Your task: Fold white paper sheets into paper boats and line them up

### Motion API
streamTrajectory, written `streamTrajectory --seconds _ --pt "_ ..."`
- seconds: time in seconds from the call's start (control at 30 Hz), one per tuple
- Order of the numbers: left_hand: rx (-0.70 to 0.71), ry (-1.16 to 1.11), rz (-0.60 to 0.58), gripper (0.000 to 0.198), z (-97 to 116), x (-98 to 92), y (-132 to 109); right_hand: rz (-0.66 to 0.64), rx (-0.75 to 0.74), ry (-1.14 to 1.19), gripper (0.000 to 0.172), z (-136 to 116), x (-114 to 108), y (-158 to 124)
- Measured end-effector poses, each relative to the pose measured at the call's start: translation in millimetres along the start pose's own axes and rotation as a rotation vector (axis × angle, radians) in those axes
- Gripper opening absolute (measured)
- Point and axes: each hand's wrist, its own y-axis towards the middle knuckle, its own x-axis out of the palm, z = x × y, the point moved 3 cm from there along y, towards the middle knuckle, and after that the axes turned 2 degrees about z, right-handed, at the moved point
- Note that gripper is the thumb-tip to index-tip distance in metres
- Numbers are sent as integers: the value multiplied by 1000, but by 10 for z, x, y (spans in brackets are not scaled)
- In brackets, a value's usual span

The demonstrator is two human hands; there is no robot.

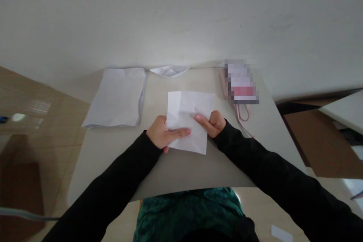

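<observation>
A white sheet of paper [187, 102] with crease lines across it is held up above the table, tilted slightly. My left hand [167, 132] grips its left edge, thumb lying across the front and fingers behind. On the right side, my right hand [212, 123] pinches the same paper, its thumb pressed on the front and the other fingers curled behind the edge. Against the wall lies a folded paper boat [170, 70]. To the left of my hands rests a stack of white paper [117, 96].
At the table's [272, 132] back right sits a phone [242, 83], blurred out, on a pink object with a pink cable [242, 121]. The wall [181, 19] borders the table's far edge. Brown cardboard [326, 140] stands to the right, and a scrap of paper [281, 233] lies on the floor.
</observation>
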Motion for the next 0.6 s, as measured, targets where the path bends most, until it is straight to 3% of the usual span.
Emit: streamTrajectory --seconds 0.1,0.2,0.43,0.6 --pt "-18 -47 -95 21 49 -21 -14 -53 -1 -27 59 -7 2 -7" --pt "-43 -77 -110 20 78 -42 -26 -68 81 65 51 -32 -1 0" --pt "-92 -37 -94 27 22 -50 -16 105 220 222 45 -84 -44 17" --pt "117 -1 -95 28 27 -96 39 3 252 277 44 -37 -55 36"
